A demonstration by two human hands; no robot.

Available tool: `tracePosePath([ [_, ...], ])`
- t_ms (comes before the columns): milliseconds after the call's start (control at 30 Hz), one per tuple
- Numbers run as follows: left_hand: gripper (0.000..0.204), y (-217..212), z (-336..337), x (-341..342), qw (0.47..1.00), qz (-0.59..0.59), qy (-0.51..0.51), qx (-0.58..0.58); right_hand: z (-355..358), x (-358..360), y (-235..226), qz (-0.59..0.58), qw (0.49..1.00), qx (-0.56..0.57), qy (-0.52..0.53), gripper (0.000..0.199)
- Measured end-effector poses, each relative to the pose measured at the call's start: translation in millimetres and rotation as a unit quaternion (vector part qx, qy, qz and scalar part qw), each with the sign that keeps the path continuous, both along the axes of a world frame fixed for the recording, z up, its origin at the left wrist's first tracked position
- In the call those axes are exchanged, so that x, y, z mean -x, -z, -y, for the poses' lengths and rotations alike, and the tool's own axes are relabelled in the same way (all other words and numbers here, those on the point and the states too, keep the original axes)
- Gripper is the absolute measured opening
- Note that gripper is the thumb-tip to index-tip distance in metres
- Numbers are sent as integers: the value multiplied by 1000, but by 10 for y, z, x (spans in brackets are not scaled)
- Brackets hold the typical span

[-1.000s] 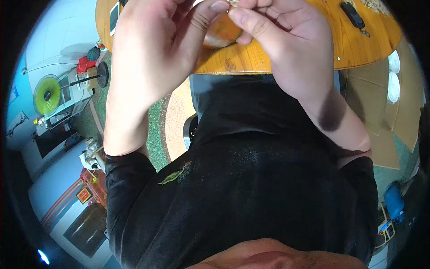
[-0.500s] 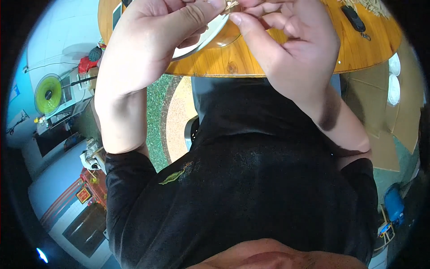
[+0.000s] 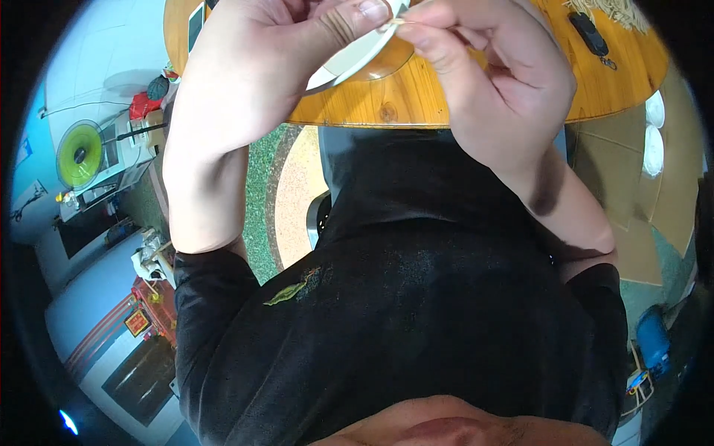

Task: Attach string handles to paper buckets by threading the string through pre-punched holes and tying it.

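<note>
Your left hand [image 3: 260, 67] and right hand [image 3: 483, 82] pinched a thin pale sliver [image 3: 398, 21], barely legible, above a white plate [image 3: 353, 63] on the wooden counter [image 3: 416, 104]; a red-and-yellow square sign [image 3: 137, 322] sat lower left.

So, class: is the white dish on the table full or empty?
Cannot tell. Only a sliver of the white dish shows on the wooden table; both hands cover the rest.

Counter [image 3: 416, 104] honey-orange wood, dark knot; plate [image 3: 349, 63] white; shirt [image 3: 416, 312] black, green leaf mark; floor [image 3: 256, 178] speckled green, tan patch
</note>
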State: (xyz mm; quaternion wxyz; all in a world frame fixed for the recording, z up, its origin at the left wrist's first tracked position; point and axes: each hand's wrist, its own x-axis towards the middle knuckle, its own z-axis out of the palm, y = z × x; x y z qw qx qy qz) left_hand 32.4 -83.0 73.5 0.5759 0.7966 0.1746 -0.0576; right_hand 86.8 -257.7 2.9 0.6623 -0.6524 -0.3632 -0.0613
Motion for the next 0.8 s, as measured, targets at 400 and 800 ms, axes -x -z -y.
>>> tracePosePath([
  [400, 5, -60, 229, -14, 904, 59, -8, -423, -19, -34, 497, -107, 961, -169, -190, 12],
  [800, 9, -71, 252, 165, 917, 177, -19, -357, 13, -75, 11, -377, 911, -93, -137, 21],
])
